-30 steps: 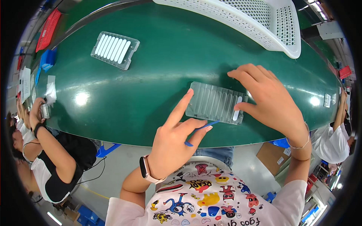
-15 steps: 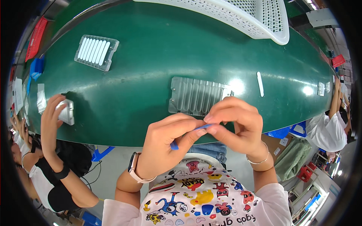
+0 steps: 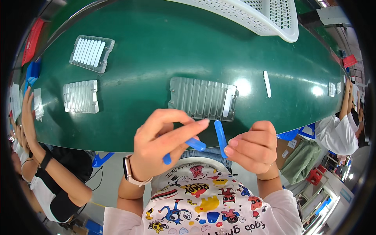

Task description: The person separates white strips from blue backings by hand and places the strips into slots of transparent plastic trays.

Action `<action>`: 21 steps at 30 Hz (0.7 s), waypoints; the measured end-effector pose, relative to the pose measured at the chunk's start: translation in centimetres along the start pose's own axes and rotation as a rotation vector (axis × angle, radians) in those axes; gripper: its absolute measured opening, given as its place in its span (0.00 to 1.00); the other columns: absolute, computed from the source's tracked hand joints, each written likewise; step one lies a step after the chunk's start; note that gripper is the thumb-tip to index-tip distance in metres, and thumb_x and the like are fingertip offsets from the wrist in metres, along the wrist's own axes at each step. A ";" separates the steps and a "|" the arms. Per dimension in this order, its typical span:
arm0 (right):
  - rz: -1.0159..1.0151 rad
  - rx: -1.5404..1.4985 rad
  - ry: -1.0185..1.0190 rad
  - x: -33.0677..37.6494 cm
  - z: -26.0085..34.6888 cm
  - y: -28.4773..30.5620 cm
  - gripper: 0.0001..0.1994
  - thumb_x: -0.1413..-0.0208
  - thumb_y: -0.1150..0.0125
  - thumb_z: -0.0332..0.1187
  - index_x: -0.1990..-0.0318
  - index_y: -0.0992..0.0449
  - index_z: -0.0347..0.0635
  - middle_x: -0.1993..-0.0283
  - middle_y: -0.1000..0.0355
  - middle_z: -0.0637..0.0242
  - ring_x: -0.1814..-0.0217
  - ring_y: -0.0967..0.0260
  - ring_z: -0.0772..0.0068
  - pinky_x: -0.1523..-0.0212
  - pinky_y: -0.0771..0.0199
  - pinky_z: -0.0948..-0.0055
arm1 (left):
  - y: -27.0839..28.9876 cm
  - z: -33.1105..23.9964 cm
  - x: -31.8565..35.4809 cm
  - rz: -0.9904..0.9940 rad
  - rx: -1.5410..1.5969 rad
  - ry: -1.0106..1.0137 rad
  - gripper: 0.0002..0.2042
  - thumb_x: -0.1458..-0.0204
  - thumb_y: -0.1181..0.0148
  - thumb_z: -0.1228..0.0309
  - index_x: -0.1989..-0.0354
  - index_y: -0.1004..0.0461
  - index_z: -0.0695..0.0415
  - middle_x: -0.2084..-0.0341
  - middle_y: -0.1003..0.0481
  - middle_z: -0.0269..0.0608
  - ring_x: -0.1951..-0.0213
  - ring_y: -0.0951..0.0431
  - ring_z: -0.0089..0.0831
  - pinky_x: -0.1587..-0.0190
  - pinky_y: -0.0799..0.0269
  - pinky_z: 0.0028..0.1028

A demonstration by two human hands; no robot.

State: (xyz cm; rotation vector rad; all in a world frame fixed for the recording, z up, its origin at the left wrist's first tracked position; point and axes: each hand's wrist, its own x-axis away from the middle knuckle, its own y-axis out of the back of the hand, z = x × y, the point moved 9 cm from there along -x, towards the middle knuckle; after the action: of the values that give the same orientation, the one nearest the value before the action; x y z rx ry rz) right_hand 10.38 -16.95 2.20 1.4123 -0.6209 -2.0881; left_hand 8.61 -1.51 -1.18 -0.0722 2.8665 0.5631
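The left hand point(image 3: 156, 147) pinches a short blue plastic stick point(image 3: 188, 147) between thumb and forefinger, the other fingers curled under; the stick runs slantwise through the grip, one rounded end poking out toward the right near the middle, the other end showing below the palm. The right hand point(image 3: 252, 147) has its fingers closed on a second slim blue plastic stick point(image 3: 220, 133), held by its lower end at the fingertips so that it stands nearly upright, its free tip pointing up at the tray. The two sticks lie close together but do not touch, in the gap between the hands.

Just above the fingertips, at the near edge of the green curved work surface point(image 3: 156, 55), lies a clear ribbed plastic tray point(image 3: 201, 98) with long parallel grooves; one white stick sits in its rightmost groove. A loose white plastic stick point(image 3: 267, 83) lies on the green surface to the right of the tray, well apart from it.

Farther left rest a second clear grooved tray point(image 3: 80, 96), and beyond it a tray filled with white sticks point(image 3: 91, 54). A white perforated plastic basket point(image 3: 254, 15) stands at the far edge. Another person's arm point(image 3: 35, 133) reaches up at the left rim.
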 end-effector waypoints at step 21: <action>0.257 -0.257 -0.835 0.8 -9.4 -2.3 0.09 0.54 0.40 0.18 0.65 0.21 0.38 0.66 0.31 0.62 0.69 0.32 0.70 0.70 0.33 0.76 | 0.0 2.5 0.3 -0.080 -0.059 0.133 0.16 0.52 0.40 0.81 0.52 0.24 0.60 0.73 0.31 0.39 0.77 0.35 0.23 0.75 0.39 0.21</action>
State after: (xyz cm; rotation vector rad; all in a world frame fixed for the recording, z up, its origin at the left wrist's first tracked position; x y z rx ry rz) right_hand 18.57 -16.46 -3.02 0.2544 -0.7514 -2.3821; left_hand 8.83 -0.60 -3.53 -0.2412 2.9586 0.6492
